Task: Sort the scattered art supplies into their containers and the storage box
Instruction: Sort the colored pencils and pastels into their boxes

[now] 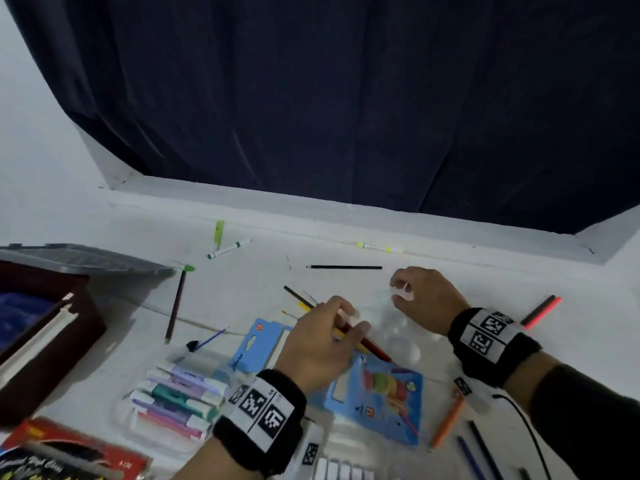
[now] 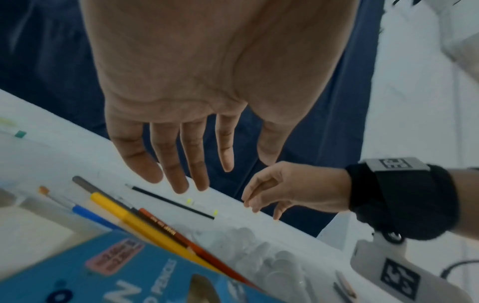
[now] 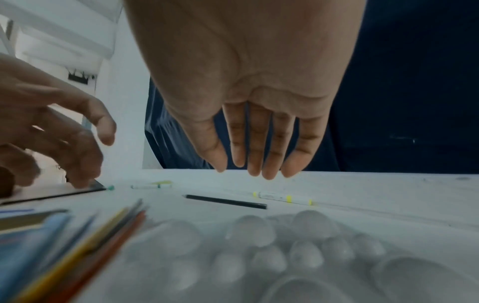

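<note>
Both hands are over the middle of the counter and neither is holding anything. The left hand hovers with relaxed, spread fingers right above a loose bunch of pencils, a yellow one and a red-brown one side by side, lying half on a blue pencil pack. The right hand hangs with fingers loosely bent over a clear plastic palette. From the head view it almost looks like the left fingers touch the pencils, but the wrist view shows a gap.

What I'd worry about: those pencils are round and sit across the edge of the pack, so a sloppy grab probably rolls one off. Grabbing the whole bunch at once likely drops the thin brush next to them. The palette is see-through and easy to misjudge, so the right hand could knock it. Also the black pencil and markers are well apart near the back, easy to forget. The storage box sits far left, so it's a long carry.
</note>
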Demonstrator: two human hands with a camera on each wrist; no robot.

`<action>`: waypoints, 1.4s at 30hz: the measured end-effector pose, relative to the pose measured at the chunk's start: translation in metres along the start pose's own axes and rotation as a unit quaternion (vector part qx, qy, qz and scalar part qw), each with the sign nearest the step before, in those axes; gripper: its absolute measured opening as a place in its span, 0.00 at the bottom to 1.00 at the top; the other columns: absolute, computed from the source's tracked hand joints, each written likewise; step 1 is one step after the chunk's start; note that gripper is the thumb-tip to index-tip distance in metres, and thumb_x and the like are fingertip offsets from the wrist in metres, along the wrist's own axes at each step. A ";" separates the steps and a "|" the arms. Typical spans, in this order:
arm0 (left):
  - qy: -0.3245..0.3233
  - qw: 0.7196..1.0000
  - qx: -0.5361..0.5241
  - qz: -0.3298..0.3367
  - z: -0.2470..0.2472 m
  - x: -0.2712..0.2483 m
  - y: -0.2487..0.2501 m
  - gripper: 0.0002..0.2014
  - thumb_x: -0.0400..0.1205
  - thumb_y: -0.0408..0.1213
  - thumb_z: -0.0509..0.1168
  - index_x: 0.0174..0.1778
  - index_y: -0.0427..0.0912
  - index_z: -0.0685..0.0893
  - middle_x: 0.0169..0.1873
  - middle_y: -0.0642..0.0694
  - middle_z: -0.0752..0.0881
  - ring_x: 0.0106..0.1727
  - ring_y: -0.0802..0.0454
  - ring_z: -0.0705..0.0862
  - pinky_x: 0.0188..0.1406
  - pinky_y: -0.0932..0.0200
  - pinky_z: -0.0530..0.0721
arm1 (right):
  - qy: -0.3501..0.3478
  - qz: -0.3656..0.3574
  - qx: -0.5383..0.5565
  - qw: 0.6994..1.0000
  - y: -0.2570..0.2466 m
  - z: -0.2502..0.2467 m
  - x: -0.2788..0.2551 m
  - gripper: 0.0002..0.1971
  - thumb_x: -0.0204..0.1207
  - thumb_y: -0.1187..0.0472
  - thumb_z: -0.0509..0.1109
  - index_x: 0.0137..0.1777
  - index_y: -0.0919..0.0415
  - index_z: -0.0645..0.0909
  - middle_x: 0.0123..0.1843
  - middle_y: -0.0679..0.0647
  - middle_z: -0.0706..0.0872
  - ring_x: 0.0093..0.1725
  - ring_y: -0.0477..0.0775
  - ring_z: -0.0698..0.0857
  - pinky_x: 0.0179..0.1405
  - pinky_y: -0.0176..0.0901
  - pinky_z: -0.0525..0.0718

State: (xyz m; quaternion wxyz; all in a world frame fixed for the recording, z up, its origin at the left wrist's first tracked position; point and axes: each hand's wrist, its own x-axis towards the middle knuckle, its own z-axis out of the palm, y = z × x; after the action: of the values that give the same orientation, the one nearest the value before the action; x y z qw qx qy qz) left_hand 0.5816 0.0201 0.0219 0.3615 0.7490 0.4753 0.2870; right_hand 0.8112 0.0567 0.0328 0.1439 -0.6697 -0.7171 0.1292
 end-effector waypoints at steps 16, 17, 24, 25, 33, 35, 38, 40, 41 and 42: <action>0.021 0.992 0.076 -0.103 0.020 0.068 -0.032 0.13 0.86 0.55 0.61 0.63 0.56 0.75 0.41 0.51 0.82 0.41 0.52 0.80 0.41 0.57 0.76 | -0.077 -0.012 -0.177 0.981 0.052 0.022 0.146 0.10 0.80 0.64 0.58 0.57 0.61 0.77 0.61 0.56 0.79 0.62 0.60 0.78 0.56 0.50 0.79; 0.024 0.992 0.073 -0.104 0.019 0.069 -0.032 0.12 0.86 0.54 0.61 0.63 0.56 0.75 0.40 0.51 0.83 0.40 0.52 0.81 0.41 0.56 0.77 | -0.072 -0.015 -0.188 0.979 0.051 0.024 0.147 0.09 0.81 0.64 0.58 0.57 0.61 0.77 0.60 0.56 0.78 0.62 0.61 0.78 0.54 0.50 0.78; 0.025 0.993 -0.019 -0.118 0.009 0.069 -0.024 0.10 0.85 0.52 0.65 0.59 0.57 0.77 0.45 0.49 0.84 0.36 0.55 0.80 0.39 0.60 0.76 | -0.060 -0.023 -0.272 0.960 0.043 0.026 0.146 0.12 0.79 0.68 0.58 0.59 0.61 0.78 0.60 0.57 0.76 0.59 0.59 0.78 0.44 0.49 0.73; 0.026 0.993 -0.031 -0.115 0.006 0.068 -0.021 0.09 0.85 0.52 0.66 0.59 0.57 0.78 0.46 0.49 0.84 0.36 0.55 0.80 0.38 0.61 0.75 | -0.062 -0.017 -0.272 0.960 0.042 0.027 0.145 0.13 0.78 0.69 0.59 0.59 0.61 0.77 0.60 0.56 0.75 0.60 0.59 0.77 0.45 0.49 0.74; 0.092 0.988 -0.080 -0.090 -0.023 0.037 -0.006 0.04 0.83 0.47 0.69 0.52 0.56 0.84 0.42 0.49 0.88 0.41 0.57 0.87 0.35 0.68 0.80 | -0.071 -0.012 -0.338 0.938 0.032 0.023 0.127 0.17 0.77 0.68 0.62 0.64 0.57 0.74 0.63 0.52 0.81 0.67 0.57 0.77 0.60 0.52 0.74; 0.109 0.986 -0.092 -0.086 -0.033 0.026 -0.005 0.04 0.83 0.47 0.70 0.51 0.56 0.85 0.43 0.48 0.89 0.43 0.53 0.88 0.41 0.56 0.84 | -0.080 -0.012 -0.337 0.938 0.032 0.019 0.121 0.15 0.78 0.68 0.61 0.62 0.57 0.77 0.63 0.54 0.82 0.64 0.58 0.80 0.58 0.50 0.76; 0.122 0.984 -0.103 -0.080 -0.053 0.008 -0.003 0.05 0.81 0.48 0.71 0.51 0.56 0.86 0.41 0.50 0.89 0.42 0.53 0.89 0.44 0.49 0.85 | -0.070 -0.005 -0.307 0.949 0.027 0.015 0.109 0.14 0.78 0.68 0.61 0.60 0.57 0.78 0.61 0.54 0.81 0.59 0.59 0.84 0.53 0.47 0.76; 0.126 0.984 -0.102 -0.070 -0.069 -0.001 -0.001 0.03 0.81 0.45 0.71 0.50 0.56 0.87 0.38 0.51 0.89 0.39 0.55 0.88 0.43 0.53 0.84 | -0.040 -0.004 -0.266 0.963 0.018 0.010 0.101 0.12 0.76 0.68 0.61 0.57 0.57 0.79 0.57 0.54 0.81 0.55 0.59 0.84 0.45 0.45 0.74; 0.128 0.985 -0.098 -0.067 -0.078 -0.005 -0.001 0.03 0.82 0.43 0.71 0.49 0.56 0.87 0.38 0.51 0.89 0.39 0.55 0.88 0.41 0.55 0.84 | -0.023 0.000 -0.235 0.972 0.011 0.008 0.097 0.11 0.76 0.68 0.61 0.55 0.56 0.79 0.55 0.54 0.81 0.53 0.59 0.83 0.43 0.44 0.73; 0.131 0.985 -0.089 -0.066 -0.087 -0.007 -0.001 0.03 0.82 0.42 0.71 0.49 0.56 0.87 0.38 0.50 0.89 0.39 0.54 0.88 0.41 0.56 0.85 | -0.006 0.007 -0.196 0.981 0.005 0.005 0.093 0.11 0.75 0.67 0.62 0.53 0.56 0.80 0.53 0.53 0.81 0.51 0.59 0.83 0.41 0.44 0.73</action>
State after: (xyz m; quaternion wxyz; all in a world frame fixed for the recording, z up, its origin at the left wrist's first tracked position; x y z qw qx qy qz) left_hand 0.5110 0.0370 0.0703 0.3797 0.6368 0.5392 0.3994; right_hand 0.8080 0.1497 0.0290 0.0047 -0.6891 -0.7246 -0.0083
